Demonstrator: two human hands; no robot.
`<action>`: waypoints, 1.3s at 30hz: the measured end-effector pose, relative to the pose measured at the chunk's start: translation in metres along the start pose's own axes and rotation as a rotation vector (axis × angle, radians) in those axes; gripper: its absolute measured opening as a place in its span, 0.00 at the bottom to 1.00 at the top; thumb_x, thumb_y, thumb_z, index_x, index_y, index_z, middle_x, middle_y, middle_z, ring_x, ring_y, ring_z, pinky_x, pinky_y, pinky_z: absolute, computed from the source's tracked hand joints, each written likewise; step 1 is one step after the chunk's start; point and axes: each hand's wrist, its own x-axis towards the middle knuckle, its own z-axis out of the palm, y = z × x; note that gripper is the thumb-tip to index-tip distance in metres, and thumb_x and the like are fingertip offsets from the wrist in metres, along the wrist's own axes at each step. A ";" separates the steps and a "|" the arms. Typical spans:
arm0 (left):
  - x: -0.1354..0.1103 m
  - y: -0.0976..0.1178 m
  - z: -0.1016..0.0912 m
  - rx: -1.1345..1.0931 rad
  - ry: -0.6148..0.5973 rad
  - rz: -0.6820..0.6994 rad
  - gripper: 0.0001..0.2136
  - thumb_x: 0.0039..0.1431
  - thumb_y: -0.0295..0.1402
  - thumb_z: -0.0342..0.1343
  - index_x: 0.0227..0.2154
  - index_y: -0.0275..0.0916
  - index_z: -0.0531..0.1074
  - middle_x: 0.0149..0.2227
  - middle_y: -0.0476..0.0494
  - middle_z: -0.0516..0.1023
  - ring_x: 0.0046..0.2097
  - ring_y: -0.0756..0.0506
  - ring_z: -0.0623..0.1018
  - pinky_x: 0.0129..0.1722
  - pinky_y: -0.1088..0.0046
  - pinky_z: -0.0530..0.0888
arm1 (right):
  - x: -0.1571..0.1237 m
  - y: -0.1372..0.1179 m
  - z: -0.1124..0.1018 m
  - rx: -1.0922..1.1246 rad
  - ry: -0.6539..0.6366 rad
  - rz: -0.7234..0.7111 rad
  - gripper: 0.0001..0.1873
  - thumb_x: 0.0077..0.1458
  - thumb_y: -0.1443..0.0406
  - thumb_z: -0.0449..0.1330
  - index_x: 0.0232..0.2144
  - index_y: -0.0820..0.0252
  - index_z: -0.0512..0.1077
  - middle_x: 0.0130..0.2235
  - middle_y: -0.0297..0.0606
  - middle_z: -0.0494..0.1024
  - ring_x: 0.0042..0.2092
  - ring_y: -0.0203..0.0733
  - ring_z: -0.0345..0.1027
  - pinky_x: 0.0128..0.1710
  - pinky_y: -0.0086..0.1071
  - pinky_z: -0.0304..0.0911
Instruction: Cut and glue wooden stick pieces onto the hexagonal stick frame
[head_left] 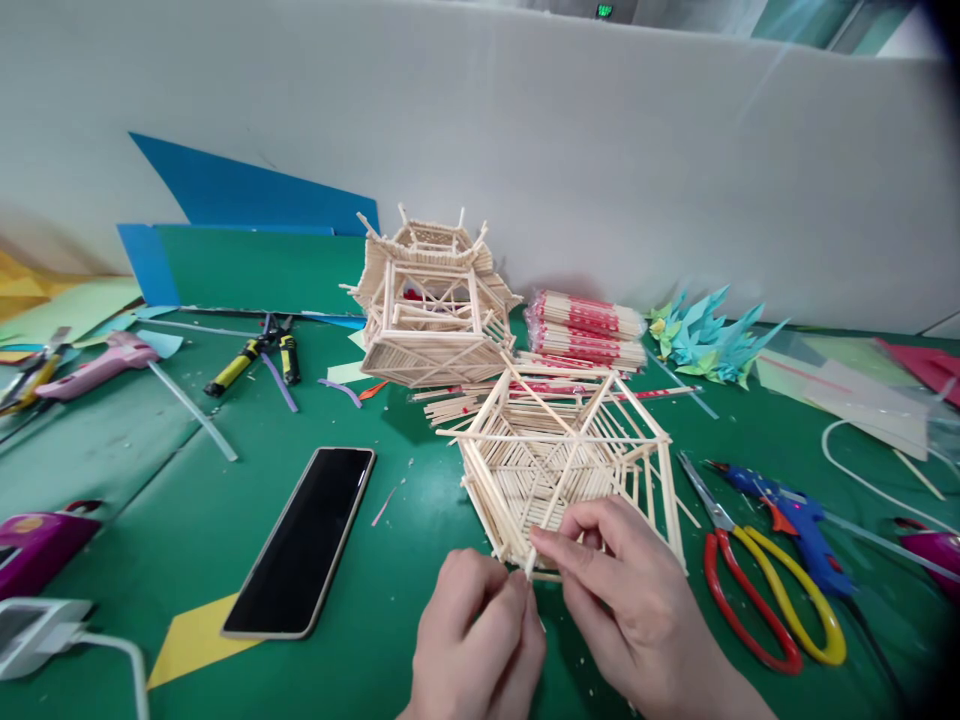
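Note:
In front of me a hexagonal frame of pale wooden sticks [547,465] rests on the table, with long sticks crossing over its top. At its near edge my left hand [480,635] is closed, fingertips pinching a short wooden stick [531,562]. My right hand [622,595] pinches the same stick between thumb and index finger, just above the left fingertips. Behind the frame stands a finished-looking pavilion model [431,300] built of similar sticks, with upturned roof corners. The fingers partly hide the near corner of the frame.
Scissors [750,560] and a blue glue gun [799,530] lie on the right. On the left are a phone [304,540], pliers [255,360] and a pink glue gun [101,365]. Packs of sticks [585,330] and blue folded paper [712,335] sit before the white partition [637,170].

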 end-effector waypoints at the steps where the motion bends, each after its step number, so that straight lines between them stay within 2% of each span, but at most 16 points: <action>1: 0.000 0.000 0.001 -0.001 0.013 -0.001 0.08 0.51 0.18 0.51 0.29 0.38 0.67 0.24 0.49 0.64 0.25 0.51 0.66 0.22 0.78 0.68 | 0.000 0.000 0.000 0.001 0.002 -0.004 0.16 0.51 0.77 0.50 0.39 0.65 0.73 0.30 0.42 0.68 0.31 0.40 0.61 0.26 0.33 0.62; 5: 0.001 -0.001 0.000 -0.006 -0.035 0.025 0.10 0.49 0.16 0.53 0.31 0.37 0.68 0.25 0.47 0.67 0.27 0.51 0.68 0.24 0.77 0.70 | -0.002 0.000 0.001 -0.003 0.004 -0.004 0.17 0.51 0.77 0.51 0.41 0.65 0.73 0.31 0.42 0.68 0.31 0.40 0.61 0.26 0.34 0.62; 10: 0.003 -0.002 -0.002 -0.039 0.001 0.020 0.12 0.47 0.14 0.54 0.32 0.36 0.67 0.26 0.45 0.69 0.28 0.50 0.70 0.25 0.76 0.71 | -0.004 0.002 0.003 0.012 -0.022 0.007 0.18 0.51 0.77 0.51 0.43 0.65 0.72 0.32 0.43 0.68 0.32 0.40 0.61 0.27 0.35 0.62; 15: 0.005 0.000 -0.003 -0.052 0.014 0.018 0.12 0.47 0.14 0.54 0.33 0.35 0.68 0.27 0.44 0.70 0.28 0.50 0.71 0.26 0.76 0.72 | -0.006 0.003 -0.001 0.127 0.022 0.113 0.20 0.53 0.77 0.49 0.48 0.64 0.69 0.36 0.42 0.67 0.36 0.38 0.64 0.32 0.31 0.66; 19: 0.004 0.001 -0.003 -0.075 0.026 0.003 0.15 0.47 0.15 0.56 0.39 0.32 0.68 0.31 0.42 0.71 0.31 0.49 0.72 0.28 0.75 0.74 | -0.007 0.002 -0.006 0.143 0.060 0.154 0.19 0.54 0.76 0.49 0.47 0.64 0.69 0.37 0.42 0.67 0.38 0.37 0.65 0.35 0.29 0.67; 23: 0.002 0.000 -0.005 -0.065 -0.002 0.039 0.17 0.47 0.15 0.57 0.42 0.31 0.68 0.33 0.41 0.71 0.32 0.49 0.72 0.30 0.76 0.74 | -0.008 0.004 -0.007 0.115 0.080 0.143 0.19 0.54 0.76 0.50 0.46 0.64 0.69 0.37 0.41 0.67 0.38 0.38 0.64 0.33 0.30 0.66; 30: 0.001 -0.004 -0.009 -0.006 -0.041 0.091 0.16 0.49 0.14 0.56 0.41 0.31 0.70 0.33 0.42 0.71 0.33 0.50 0.71 0.31 0.76 0.73 | -0.007 0.003 -0.004 0.073 -0.029 0.114 0.17 0.52 0.76 0.51 0.42 0.60 0.72 0.35 0.40 0.68 0.37 0.40 0.63 0.33 0.34 0.63; 34: 0.002 -0.003 -0.011 0.020 -0.060 0.083 0.14 0.49 0.15 0.56 0.40 0.32 0.70 0.32 0.43 0.70 0.33 0.51 0.71 0.31 0.77 0.72 | -0.005 0.001 -0.001 0.050 -0.017 0.092 0.15 0.50 0.77 0.52 0.38 0.61 0.73 0.34 0.40 0.69 0.36 0.41 0.62 0.32 0.35 0.62; 39: 0.005 0.001 -0.011 0.044 -0.024 0.082 0.12 0.51 0.17 0.55 0.38 0.33 0.71 0.31 0.44 0.70 0.31 0.51 0.71 0.29 0.78 0.72 | -0.006 0.002 0.000 0.049 0.003 0.084 0.15 0.51 0.76 0.51 0.38 0.61 0.73 0.33 0.41 0.69 0.36 0.41 0.62 0.32 0.35 0.62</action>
